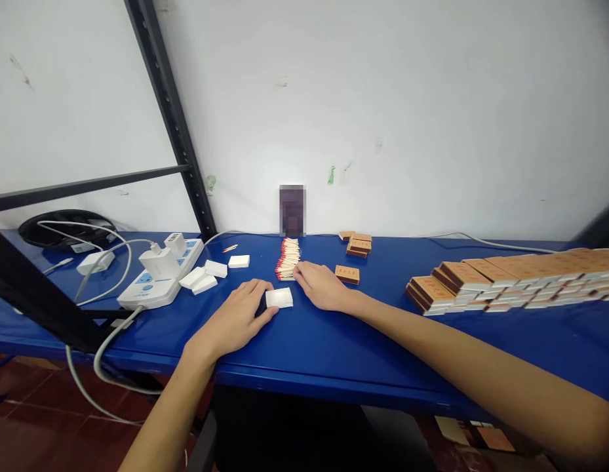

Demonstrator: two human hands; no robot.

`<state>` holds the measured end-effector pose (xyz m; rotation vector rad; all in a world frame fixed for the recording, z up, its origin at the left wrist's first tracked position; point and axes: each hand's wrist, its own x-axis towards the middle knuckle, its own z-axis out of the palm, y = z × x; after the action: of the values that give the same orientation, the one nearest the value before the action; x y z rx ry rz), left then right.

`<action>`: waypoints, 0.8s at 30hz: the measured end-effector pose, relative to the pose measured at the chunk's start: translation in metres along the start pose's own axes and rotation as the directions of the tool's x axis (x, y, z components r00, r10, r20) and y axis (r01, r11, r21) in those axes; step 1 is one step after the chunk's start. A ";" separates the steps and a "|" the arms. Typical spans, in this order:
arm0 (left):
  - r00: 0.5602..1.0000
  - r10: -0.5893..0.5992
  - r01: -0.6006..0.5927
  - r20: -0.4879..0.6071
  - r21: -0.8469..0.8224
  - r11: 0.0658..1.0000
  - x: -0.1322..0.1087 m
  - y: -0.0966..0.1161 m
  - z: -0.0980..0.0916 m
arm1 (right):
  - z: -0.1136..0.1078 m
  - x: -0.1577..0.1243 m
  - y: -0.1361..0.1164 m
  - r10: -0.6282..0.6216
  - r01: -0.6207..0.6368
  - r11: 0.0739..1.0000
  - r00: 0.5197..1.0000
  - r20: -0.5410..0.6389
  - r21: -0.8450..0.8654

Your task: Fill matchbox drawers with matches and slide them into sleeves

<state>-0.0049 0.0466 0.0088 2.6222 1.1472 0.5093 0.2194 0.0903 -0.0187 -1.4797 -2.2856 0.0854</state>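
A small white matchbox tray [279, 298] lies on the blue tabletop, with the thumb and fingers of my left hand [242, 314] around its left end. My right hand [321, 285] is closed at the near right edge of a long pile of red-headed matches [287, 255]. Its fingertips pinch at the match ends; how many matches are between them is hidden. Just beyond my right wrist lies a brown matchbox [347, 274]. More white trays [204, 283] lie to the left of my left hand, one of them [239, 261] by itself.
A long stack of matchboxes [461, 275] stands at the right, and a few more [359, 244] lie near the wall. On the left are a power strip [159, 278] with chargers and cables, and a black rack post [174, 111]. A pixelated dark rectangle [292, 211] stands against the wall.
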 end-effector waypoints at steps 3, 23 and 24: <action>1.000 -0.003 0.003 -0.011 -0.008 1.000 0.000 -0.001 0.001 | -0.003 -0.002 -0.002 -0.002 0.004 0.999 0.999 -0.032 0.050; 1.000 -0.024 0.023 -0.008 -0.041 0.999 -0.001 0.000 0.000 | -0.012 -0.014 -0.011 -0.234 0.263 0.948 0.957 -0.171 0.179; 1.000 -0.028 0.028 -0.009 -0.038 0.999 -0.001 0.001 0.000 | -0.010 -0.012 -0.009 -0.164 0.194 0.968 0.969 -0.184 0.161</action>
<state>-0.0047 0.0458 0.0089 2.5709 1.1640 0.5331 0.2193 0.0737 -0.0108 -1.1408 -2.1999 0.1042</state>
